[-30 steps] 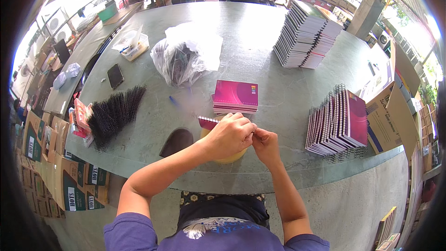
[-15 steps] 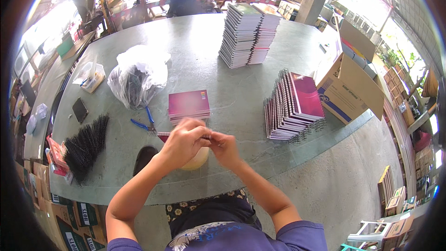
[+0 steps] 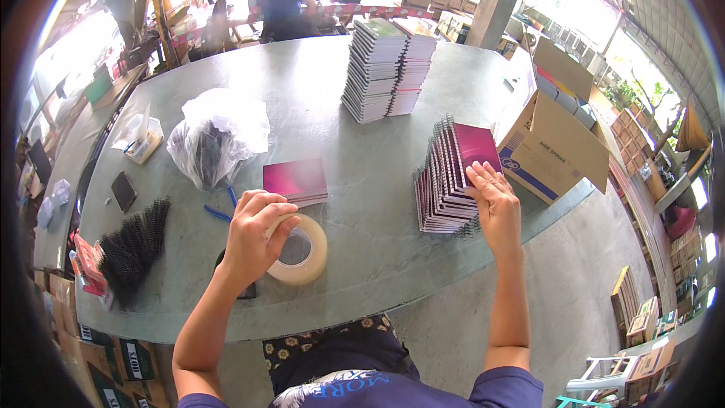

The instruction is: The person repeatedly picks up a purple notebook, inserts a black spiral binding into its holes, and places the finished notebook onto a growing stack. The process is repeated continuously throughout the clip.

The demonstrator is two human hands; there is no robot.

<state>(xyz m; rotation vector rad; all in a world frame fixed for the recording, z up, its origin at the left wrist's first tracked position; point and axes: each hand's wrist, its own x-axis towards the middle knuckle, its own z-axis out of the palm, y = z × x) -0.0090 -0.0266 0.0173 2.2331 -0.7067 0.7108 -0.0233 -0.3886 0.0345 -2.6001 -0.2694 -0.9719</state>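
Note:
My left hand [image 3: 258, 236] is closed, its bent fingers and thumb drawn together at the upper left rim of a roll of clear tape [image 3: 316, 264]. What the fingers hold, if anything, is hidden. Just beyond lies a short pile of small magenta notepads [image 3: 294, 177] without coils. On the right, my right hand [image 3: 495, 200] is open, with its fingers stretched over the front edge of the top magenta cover of a stack of spiral notebooks [image 3: 445, 196]. Blue-handled pliers [image 3: 219, 212] lie partly hidden behind my left hand.
Black binding coils [image 3: 136, 249] lie at the left, near a phone [image 3: 123, 191]. Behind them are a plastic bag [image 3: 215, 140] and a small tub [image 3: 143, 143]. Tall notebook stacks [image 3: 389, 68] stand at the back, an open carton [image 3: 555, 147] at the right. A person [image 3: 283, 4] is beyond the table.
My hands were together over the tape roll and have parted. The right hand has moved right to the spiral notebook stack; the left has drawn slightly left. The view has shifted a little.

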